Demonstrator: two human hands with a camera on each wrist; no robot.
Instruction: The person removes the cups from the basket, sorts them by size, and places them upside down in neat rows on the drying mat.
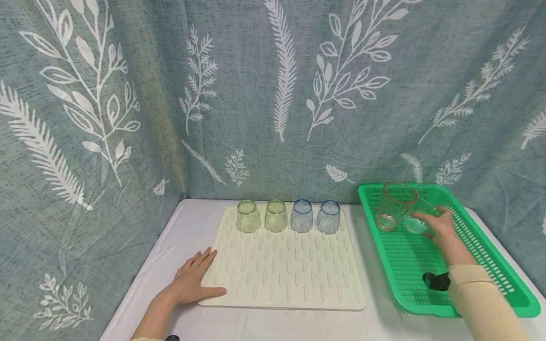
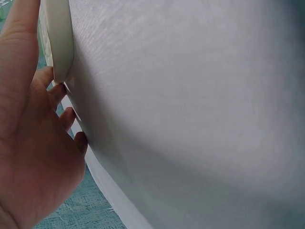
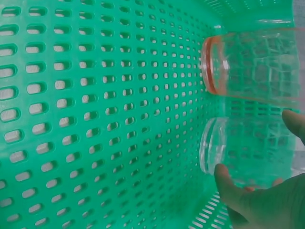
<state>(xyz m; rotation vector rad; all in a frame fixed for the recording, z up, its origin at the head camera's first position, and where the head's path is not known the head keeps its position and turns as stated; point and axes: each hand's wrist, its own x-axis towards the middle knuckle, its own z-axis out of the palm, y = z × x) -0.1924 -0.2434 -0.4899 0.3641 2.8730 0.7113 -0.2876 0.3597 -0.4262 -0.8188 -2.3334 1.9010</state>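
Observation:
In the head view, my left hand (image 1: pixel 193 279) rests at the left edge of the cream ridged mat (image 1: pixel 281 274), fingers extended and thumb on the mat. My right hand (image 1: pixel 441 227) is inside the green basket (image 1: pixel 409 279), its fingers around a clear glass (image 1: pixel 414 226). The right wrist view shows one finger low by that glass's base and another across its side. Just left of it stands a taller-looking glass with a red-orange rim (image 1: pixel 394 208). Both glasses stand upright on the basket floor.
Along the mat's back edge stand two green glasses (image 1: pixel 249 216) and two blue glasses (image 1: pixel 328 218), bases up. A white cloth (image 1: pixel 256 324) covers the table. Patterned blue-green curtain (image 1: pixel 256 94) hangs behind and at both sides. The basket has raised walls.

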